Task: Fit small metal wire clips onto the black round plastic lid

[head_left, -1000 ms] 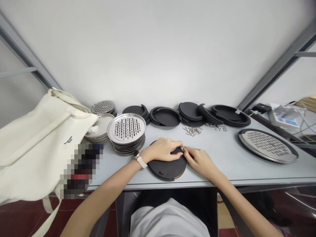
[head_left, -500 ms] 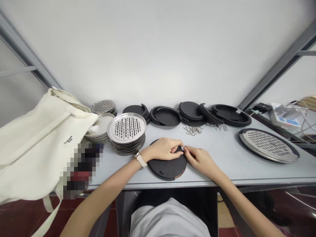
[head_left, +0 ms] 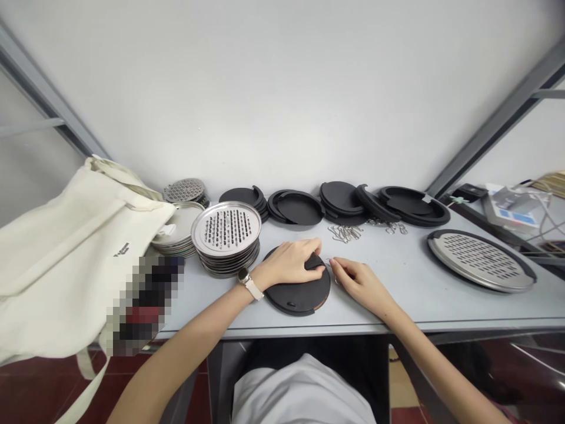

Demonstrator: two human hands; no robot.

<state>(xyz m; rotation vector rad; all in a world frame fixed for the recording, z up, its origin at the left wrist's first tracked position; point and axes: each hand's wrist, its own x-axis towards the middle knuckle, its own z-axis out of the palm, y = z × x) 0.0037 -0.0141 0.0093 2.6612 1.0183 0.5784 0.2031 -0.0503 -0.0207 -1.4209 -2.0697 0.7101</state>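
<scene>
A round black plastic holder (head_left: 298, 297) lies on the grey table in front of me. Its edge shows a brownish strip at the lower right. My left hand (head_left: 295, 261) rests across its upper part, thumb and fingers closed on the rim at the upper right. Just right of that rim, my right hand (head_left: 355, 281) pinches a small wire hook (head_left: 327, 261), mostly covered by the fingertips. Beyond the hands lies a loose pile of similar metal hooks (head_left: 346, 233).
A stack of round metal grater plates (head_left: 227, 229) stands to the left, beside a cream bag (head_left: 79, 247). Along the wall sit several black round holders (head_left: 300, 208). On the right lies an oval grater plate in a black frame (head_left: 483, 259).
The black holder has shifted slightly left and away from me. My left fingers have moved up a little, and a small gap now shows between the two hands.
</scene>
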